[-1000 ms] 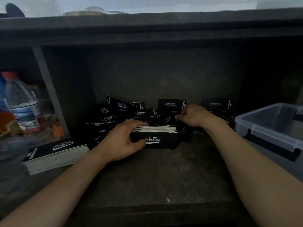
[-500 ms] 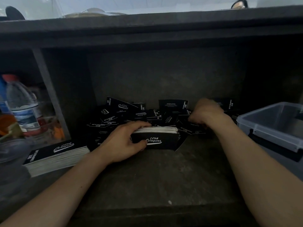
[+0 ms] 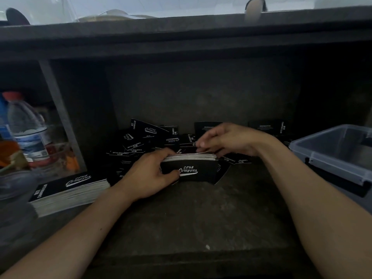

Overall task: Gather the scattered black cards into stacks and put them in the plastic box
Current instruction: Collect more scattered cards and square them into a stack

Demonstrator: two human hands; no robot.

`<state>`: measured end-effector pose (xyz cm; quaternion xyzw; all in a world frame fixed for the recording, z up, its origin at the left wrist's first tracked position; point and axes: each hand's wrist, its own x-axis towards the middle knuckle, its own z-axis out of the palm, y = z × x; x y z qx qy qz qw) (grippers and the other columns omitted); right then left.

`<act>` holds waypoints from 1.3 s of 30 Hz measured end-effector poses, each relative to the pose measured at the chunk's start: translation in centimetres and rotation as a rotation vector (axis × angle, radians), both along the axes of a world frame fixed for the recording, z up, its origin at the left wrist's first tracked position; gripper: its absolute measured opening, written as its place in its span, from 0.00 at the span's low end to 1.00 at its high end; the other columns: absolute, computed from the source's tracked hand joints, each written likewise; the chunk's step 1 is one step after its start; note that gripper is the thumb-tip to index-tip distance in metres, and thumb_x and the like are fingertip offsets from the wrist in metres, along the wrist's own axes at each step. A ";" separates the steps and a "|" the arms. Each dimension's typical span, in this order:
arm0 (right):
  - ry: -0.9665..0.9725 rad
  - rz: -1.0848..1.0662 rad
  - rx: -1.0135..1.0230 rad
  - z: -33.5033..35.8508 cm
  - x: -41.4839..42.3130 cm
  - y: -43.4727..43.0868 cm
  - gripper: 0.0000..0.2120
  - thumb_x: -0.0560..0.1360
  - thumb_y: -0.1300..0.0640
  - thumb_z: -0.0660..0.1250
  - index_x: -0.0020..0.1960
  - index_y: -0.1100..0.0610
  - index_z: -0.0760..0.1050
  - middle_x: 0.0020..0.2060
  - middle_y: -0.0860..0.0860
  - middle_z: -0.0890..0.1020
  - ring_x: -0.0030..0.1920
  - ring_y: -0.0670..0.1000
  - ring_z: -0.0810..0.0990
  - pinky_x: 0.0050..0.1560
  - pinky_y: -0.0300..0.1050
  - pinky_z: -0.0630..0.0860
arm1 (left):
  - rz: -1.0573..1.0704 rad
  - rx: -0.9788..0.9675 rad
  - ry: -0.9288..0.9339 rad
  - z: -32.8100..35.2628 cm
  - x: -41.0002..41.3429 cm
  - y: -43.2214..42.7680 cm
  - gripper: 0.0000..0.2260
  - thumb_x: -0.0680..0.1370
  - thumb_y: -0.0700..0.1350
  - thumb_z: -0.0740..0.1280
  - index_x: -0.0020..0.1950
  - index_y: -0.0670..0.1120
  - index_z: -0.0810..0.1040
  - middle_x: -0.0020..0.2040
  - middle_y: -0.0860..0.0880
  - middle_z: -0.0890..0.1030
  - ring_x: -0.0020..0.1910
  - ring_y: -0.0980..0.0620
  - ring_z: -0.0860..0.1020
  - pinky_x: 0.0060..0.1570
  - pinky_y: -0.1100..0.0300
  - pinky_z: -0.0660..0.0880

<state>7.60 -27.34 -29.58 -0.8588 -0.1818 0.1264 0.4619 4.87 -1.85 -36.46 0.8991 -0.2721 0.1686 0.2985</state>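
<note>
Fingers (image 3: 166,153) of the left hand (image 3: 149,174) curl round a card stack (image 3: 193,170) that says "Club Camping"; right hand (image 3: 227,139) fingers bend over it, hold unclear.

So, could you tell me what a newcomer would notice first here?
The left hand grips a stack of black cards standing on edge at the centre, with the right hand just over its top. Scattered cards lie behind, and the plastic box sits at the right.
</note>
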 end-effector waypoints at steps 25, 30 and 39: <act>-0.778 -0.482 0.309 0.9 1.4 -1.4 0.07 0.81 0.52 0.62 0.47 0.54 0.73 0.33 0.48 0.78 0.23 0.43 0.77 0.24 0.38 0.69 | 0.038 0.008 0.026 0.1 0.1 0.1 0.13 0.72 0.55 0.72 0.53 0.57 0.75 0.47 0.59 0.83 0.44 0.62 0.81 0.48 0.56 0.80; -0.344 -0.541 0.628 0.9 1.0 -1.2 0.11 0.81 0.51 0.63 0.48 0.59 0.72 0.42 0.59 0.78 0.37 0.54 0.86 0.31 0.43 0.82 | 0.021 0.007 0.021 0.2 0.0 0.0 0.12 0.73 0.53 0.73 0.53 0.59 0.75 0.48 0.61 0.82 0.47 0.63 0.80 0.51 0.57 0.80; -0.223 -0.556 0.595 0.5 1.2 -1.1 0.18 0.71 0.73 0.70 0.58 0.61 0.74 0.51 0.57 0.81 0.51 0.54 0.83 0.40 0.40 0.82 | 0.007 0.000 0.032 0.3 -0.3 -0.1 0.23 0.70 0.57 0.70 0.65 0.56 0.77 0.56 0.60 0.81 0.54 0.64 0.79 0.57 0.56 0.78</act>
